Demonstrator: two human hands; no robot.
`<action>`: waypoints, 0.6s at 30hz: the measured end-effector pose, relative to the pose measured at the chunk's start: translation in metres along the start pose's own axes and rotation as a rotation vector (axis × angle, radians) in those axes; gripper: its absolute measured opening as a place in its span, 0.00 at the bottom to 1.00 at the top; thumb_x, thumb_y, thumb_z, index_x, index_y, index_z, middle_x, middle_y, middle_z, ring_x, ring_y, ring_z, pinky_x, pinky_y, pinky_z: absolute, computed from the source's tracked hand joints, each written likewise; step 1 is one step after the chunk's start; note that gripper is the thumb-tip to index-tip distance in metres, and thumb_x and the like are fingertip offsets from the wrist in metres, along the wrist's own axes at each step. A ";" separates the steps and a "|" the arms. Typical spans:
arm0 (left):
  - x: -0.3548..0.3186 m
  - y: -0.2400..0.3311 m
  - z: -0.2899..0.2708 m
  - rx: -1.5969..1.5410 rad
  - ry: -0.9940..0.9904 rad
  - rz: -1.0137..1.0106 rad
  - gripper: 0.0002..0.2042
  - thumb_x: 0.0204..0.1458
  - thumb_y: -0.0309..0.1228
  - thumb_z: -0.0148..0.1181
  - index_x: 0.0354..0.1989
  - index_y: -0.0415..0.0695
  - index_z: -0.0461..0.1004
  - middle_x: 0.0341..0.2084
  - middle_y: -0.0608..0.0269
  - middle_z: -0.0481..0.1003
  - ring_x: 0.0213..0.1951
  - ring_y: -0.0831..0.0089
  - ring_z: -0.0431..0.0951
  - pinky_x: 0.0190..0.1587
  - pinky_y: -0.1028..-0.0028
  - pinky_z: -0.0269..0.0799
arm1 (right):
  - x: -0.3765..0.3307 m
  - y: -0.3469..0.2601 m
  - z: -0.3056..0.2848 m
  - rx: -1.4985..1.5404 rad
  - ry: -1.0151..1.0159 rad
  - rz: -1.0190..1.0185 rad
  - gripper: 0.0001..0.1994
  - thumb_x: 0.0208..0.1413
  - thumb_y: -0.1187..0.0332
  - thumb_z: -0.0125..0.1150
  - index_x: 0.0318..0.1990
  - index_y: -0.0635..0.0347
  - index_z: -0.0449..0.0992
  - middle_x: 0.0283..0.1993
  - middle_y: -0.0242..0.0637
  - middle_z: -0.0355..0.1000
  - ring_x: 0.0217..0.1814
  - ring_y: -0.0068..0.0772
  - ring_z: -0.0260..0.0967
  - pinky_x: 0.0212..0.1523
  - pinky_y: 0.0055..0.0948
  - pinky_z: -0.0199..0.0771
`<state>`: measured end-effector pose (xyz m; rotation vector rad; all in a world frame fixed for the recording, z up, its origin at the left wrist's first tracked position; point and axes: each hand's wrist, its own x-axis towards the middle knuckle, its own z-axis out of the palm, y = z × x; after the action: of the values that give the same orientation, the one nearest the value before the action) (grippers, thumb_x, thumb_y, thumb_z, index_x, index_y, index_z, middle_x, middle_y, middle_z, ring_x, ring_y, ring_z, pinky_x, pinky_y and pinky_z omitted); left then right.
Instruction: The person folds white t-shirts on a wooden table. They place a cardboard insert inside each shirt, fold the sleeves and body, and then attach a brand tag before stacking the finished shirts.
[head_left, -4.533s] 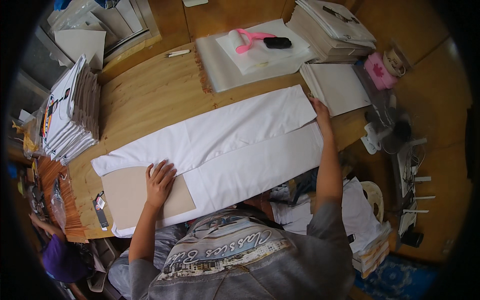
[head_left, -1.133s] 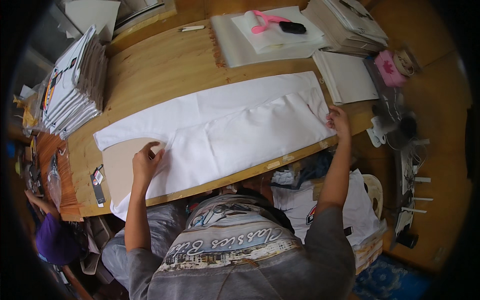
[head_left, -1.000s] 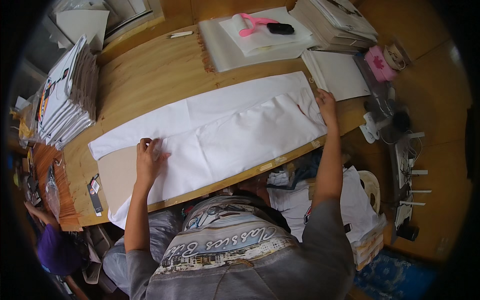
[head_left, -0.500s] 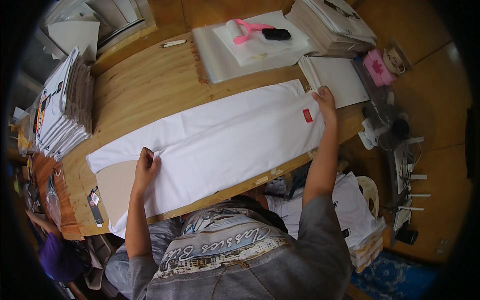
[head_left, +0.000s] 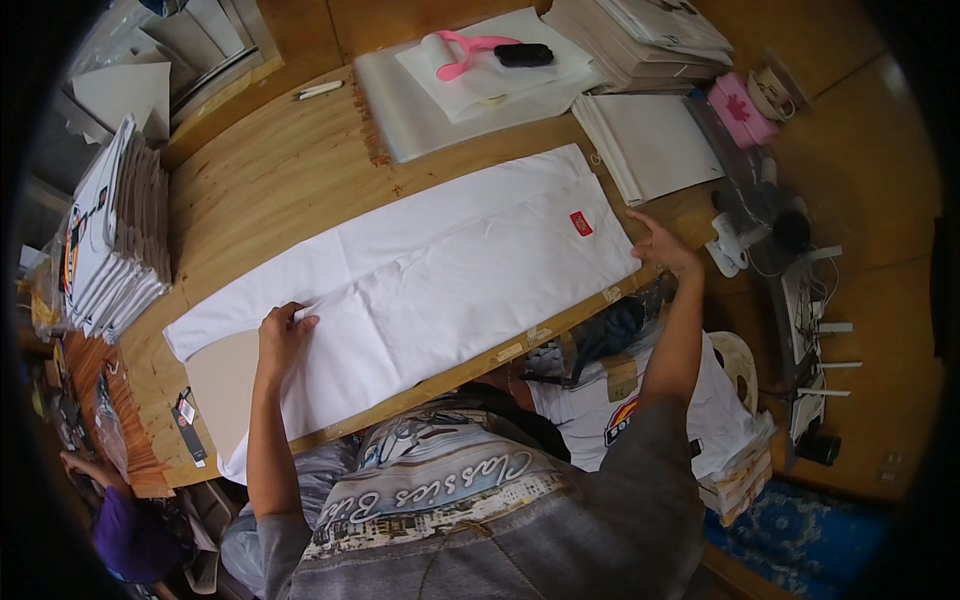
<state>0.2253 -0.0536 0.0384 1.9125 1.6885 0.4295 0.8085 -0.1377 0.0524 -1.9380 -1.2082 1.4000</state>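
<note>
A white shirt [head_left: 450, 290] lies folded lengthwise across the wooden table, with a small red label [head_left: 581, 223] near its right end. A beige cardboard sheet [head_left: 225, 365] shows under its left end. My left hand [head_left: 283, 338] is closed on the edge of the fold near that cardboard, pinching the cloth between thumb and fingers. At the right end, my right hand [head_left: 665, 250] is open, index finger stretched out and thumb beside the shirt's edge; it holds nothing. A dark hang tag [head_left: 188, 430] lies left of the cardboard.
A stack of folded shirts [head_left: 115, 240] stands at the left. Clear plastic sheets [head_left: 400, 125] lie at the back under a pink lint roller [head_left: 462, 58] and a black object [head_left: 524, 55]. White sheets [head_left: 650, 145] are at the back right. A person in purple [head_left: 135, 530] is at lower left.
My right hand has let go of the shirt's upper right fold and moved nearer the table's front right edge, its fingers opening. The left hand stays at the fold. The whole view has shifted slightly.
</note>
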 end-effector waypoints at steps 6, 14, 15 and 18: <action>-0.003 0.006 -0.001 -0.011 0.035 0.045 0.13 0.37 0.31 0.60 0.31 0.37 0.72 0.19 0.55 0.67 0.22 0.66 0.66 0.27 0.72 0.62 | -0.035 0.010 0.017 0.267 0.158 -0.010 0.36 0.35 0.80 0.60 0.56 0.45 0.54 0.26 0.30 0.65 0.19 0.11 0.50 0.16 0.11 0.51; -0.002 0.014 -0.001 -0.018 0.135 0.074 0.10 0.33 0.27 0.62 0.25 0.37 0.71 0.20 0.59 0.69 0.21 0.70 0.67 0.26 0.75 0.63 | 0.016 -0.043 0.095 -0.811 0.865 -0.126 0.22 0.41 0.63 0.59 0.48 0.53 0.64 0.44 0.40 0.66 0.46 0.42 0.62 0.46 0.39 0.59; 0.000 0.013 -0.001 0.000 0.123 0.073 0.10 0.33 0.27 0.62 0.25 0.38 0.71 0.20 0.59 0.69 0.21 0.69 0.67 0.27 0.75 0.63 | 0.028 -0.049 0.114 -0.832 0.902 -0.513 0.23 0.40 0.63 0.59 0.47 0.56 0.65 0.48 0.41 0.64 0.50 0.41 0.60 0.48 0.35 0.59; 0.006 -0.002 -0.001 0.011 0.106 0.059 0.12 0.30 0.28 0.64 0.25 0.39 0.71 0.20 0.59 0.71 0.22 0.68 0.69 0.27 0.74 0.65 | 0.042 -0.047 0.124 -0.812 0.715 -0.591 0.25 0.45 0.59 0.52 0.52 0.58 0.60 0.55 0.43 0.56 0.59 0.41 0.49 0.56 0.38 0.47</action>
<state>0.2240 -0.0477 0.0378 1.9829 1.7076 0.5536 0.6802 -0.0932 0.0200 -1.9799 -1.8661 -0.1437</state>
